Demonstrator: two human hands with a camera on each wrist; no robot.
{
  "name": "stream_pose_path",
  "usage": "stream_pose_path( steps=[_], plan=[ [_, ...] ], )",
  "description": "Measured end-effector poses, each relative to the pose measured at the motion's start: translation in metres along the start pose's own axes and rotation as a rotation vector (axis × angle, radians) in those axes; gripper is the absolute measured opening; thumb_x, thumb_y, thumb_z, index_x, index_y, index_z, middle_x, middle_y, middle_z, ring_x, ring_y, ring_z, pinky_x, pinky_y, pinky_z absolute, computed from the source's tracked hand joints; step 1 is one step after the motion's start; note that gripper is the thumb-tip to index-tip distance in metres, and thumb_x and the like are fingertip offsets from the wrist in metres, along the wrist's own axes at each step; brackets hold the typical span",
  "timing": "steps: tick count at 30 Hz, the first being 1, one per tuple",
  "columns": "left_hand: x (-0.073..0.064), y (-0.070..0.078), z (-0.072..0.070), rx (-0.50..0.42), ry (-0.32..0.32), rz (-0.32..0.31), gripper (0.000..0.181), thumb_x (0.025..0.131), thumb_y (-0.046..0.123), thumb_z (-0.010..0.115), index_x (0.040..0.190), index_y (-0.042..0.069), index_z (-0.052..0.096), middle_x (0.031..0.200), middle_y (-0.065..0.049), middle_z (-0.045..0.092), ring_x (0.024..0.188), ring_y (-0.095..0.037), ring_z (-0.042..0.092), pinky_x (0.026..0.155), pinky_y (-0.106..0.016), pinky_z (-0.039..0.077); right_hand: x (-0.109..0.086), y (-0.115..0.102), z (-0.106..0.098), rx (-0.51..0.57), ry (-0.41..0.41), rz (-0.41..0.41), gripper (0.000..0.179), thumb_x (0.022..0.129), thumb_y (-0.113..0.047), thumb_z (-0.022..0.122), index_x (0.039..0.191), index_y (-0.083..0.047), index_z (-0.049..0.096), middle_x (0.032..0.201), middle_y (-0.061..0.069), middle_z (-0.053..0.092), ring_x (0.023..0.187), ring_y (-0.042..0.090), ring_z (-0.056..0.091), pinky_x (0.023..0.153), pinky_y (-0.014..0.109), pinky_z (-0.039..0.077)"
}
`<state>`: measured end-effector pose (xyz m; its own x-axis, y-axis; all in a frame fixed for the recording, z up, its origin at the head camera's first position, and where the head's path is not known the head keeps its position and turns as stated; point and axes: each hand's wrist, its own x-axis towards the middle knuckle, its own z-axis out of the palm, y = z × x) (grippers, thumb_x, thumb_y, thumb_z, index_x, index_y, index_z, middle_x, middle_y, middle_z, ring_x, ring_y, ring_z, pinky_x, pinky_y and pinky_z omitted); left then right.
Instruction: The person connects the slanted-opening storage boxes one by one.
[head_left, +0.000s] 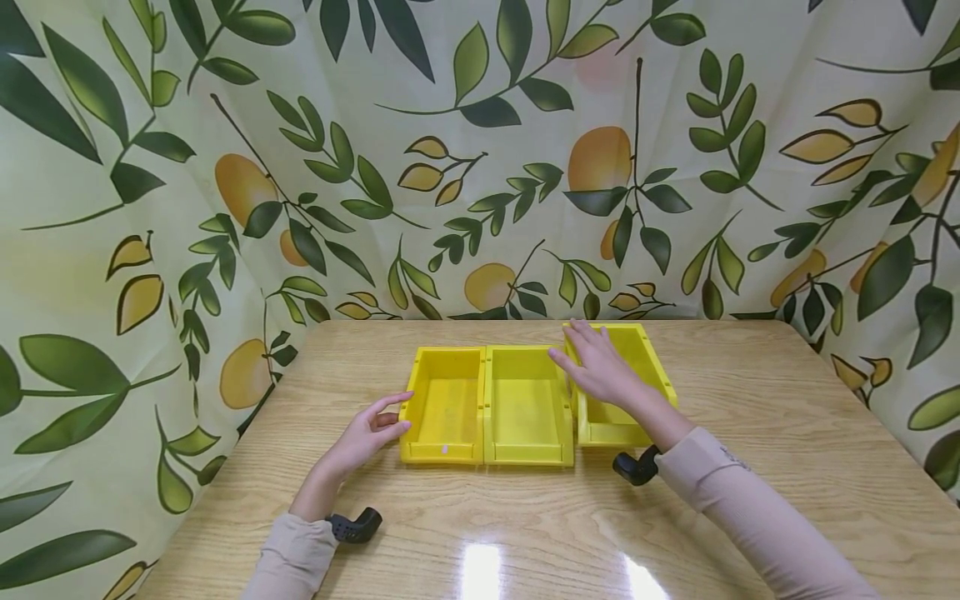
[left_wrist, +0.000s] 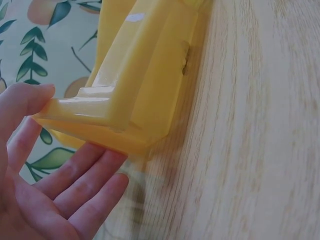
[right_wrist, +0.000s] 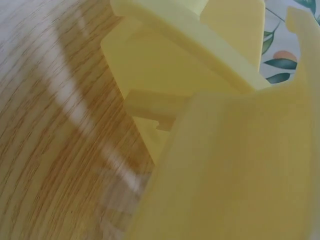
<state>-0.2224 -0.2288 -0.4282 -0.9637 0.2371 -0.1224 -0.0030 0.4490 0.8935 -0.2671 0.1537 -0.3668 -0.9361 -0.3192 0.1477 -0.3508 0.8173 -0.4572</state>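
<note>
Three yellow plastic bins stand side by side on the table. My left hand (head_left: 367, 432) is at the outer side of the left bin (head_left: 446, 452); the thumb touches its rim and the other fingers (left_wrist: 90, 172) lie fairly straight along its side. The middle bin (head_left: 528, 454) adjoins the left one. My right hand (head_left: 600, 367) lies over the left wall of the right bin (head_left: 617, 434), fingers extended towards its back corner and thumb spread towards the middle bin. That bin sits slightly farther back and at an angle. The right wrist view shows bins close up, without the hand.
The wooden table (head_left: 420, 533) runs back to a leaf-and-fruit patterned cloth (head_left: 480, 167). A small pale mark (head_left: 445, 449) shows on the left bin's front lip. Black wrist cameras (head_left: 357, 526) sit at both sleeves.
</note>
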Motion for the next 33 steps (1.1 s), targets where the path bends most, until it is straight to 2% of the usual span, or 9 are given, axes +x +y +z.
stream_pose_path(
  steps=[9, 16, 23, 33],
  plan=[
    [0.0013, -0.0014, 0.0004, 0.010, 0.009, -0.015, 0.055, 0.094, 0.030, 0.062, 0.145, 0.021, 0.043, 0.147, -0.018, 0.044, 0.122, -0.027, 0.055, 0.099, -0.037, 0.050, -0.0006, -0.0037, 0.0021, -0.064, -0.004, 0.004, 0.073, 0.100, -0.046, 0.043, 0.144, 0.011, 0.032, 0.157, 0.028, 0.021, 0.148, 0.043, 0.016, 0.122, 0.058, 0.003],
    [-0.0001, -0.0008, -0.0006, 0.004, 0.002, 0.002, 0.056, 0.094, 0.030, 0.062, 0.145, 0.020, 0.043, 0.146, -0.020, 0.045, 0.120, -0.026, 0.056, 0.097, -0.036, 0.050, -0.0008, -0.0032, 0.0031, -0.059, -0.010, 0.013, 0.073, 0.100, -0.046, 0.042, 0.146, 0.010, 0.030, 0.158, 0.027, 0.019, 0.149, 0.042, 0.014, 0.123, 0.056, 0.004],
    [-0.0003, 0.0005, -0.0002, -0.004, 0.000, -0.003, 0.054, 0.095, 0.026, 0.060, 0.146, 0.018, 0.042, 0.149, -0.020, 0.042, 0.123, -0.029, 0.055, 0.100, -0.041, 0.050, -0.0010, -0.0029, 0.0047, -0.049, -0.018, 0.033, 0.073, 0.101, -0.046, 0.041, 0.147, 0.008, 0.029, 0.160, 0.025, 0.016, 0.149, 0.044, 0.012, 0.122, 0.057, 0.006],
    [0.0001, -0.0003, -0.0005, -0.009, -0.008, 0.013, 0.056, 0.095, 0.027, 0.061, 0.146, 0.017, 0.041, 0.150, -0.020, 0.040, 0.123, -0.029, 0.055, 0.099, -0.040, 0.051, -0.0008, -0.0017, 0.0072, -0.047, -0.008, 0.025, 0.070, 0.100, -0.044, 0.043, 0.145, 0.010, 0.032, 0.158, 0.026, 0.021, 0.149, 0.042, 0.016, 0.123, 0.056, 0.003]
  ],
)
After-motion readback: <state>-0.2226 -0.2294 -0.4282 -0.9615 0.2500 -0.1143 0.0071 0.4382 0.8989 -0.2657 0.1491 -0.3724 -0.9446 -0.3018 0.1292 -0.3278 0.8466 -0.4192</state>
